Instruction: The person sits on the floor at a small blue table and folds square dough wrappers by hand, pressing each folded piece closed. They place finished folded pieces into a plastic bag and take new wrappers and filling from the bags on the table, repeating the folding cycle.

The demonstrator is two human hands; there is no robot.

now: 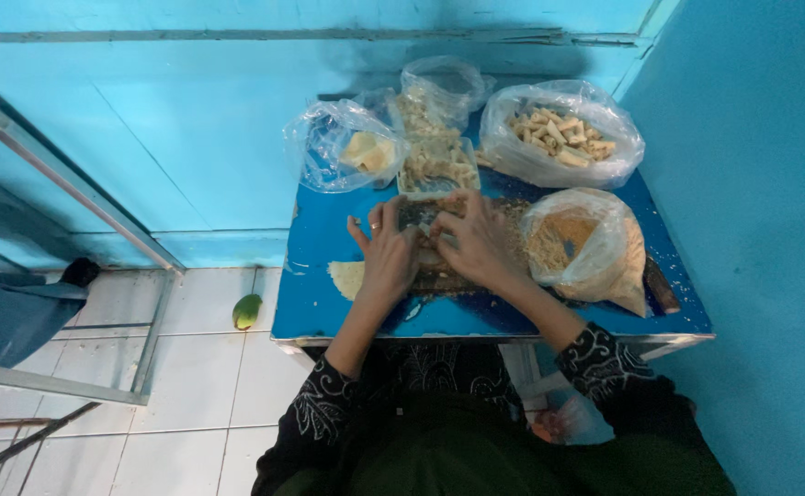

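Both hands mid-table: your left hand [389, 253] and right hand [476, 241] have fingers curled narrow round a small food piece [424, 219], pressing it over the crumb pile [476, 266]. Risk: crumb bag [582, 243] right, v. close; elbow nudge could tip it.

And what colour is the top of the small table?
The table top is bright blue, with some worn, pale patches. The head view shows it best.
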